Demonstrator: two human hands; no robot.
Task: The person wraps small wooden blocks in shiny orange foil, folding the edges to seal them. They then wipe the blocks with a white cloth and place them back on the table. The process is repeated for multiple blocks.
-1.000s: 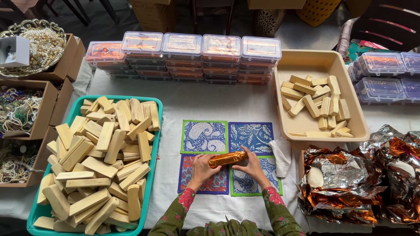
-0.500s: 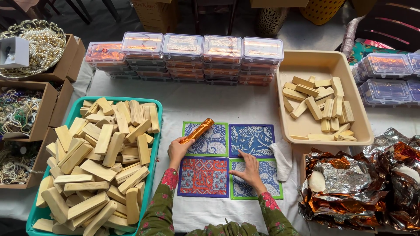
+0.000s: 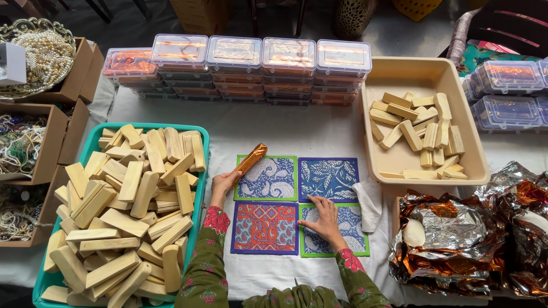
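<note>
L hand [image 3: 224, 183] grips foil-wrapped bar [image 3: 252, 159], angled up toward teal tray [image 3: 201, 171]. R hand [image 3: 323, 218] flat, fingers spread, on green-edged mat [image 3: 348, 228], prob. steadying it.

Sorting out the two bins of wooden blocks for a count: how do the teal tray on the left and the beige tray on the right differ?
The teal tray is heaped with blocks piled over each other; the beige tray is only partly filled, with bare floor showing at its far end. The teal tray lies beside the left hand, while the beige tray sits farther from the right hand. Both hold the same pale wooden blocks and rest on the white cloth.
</note>
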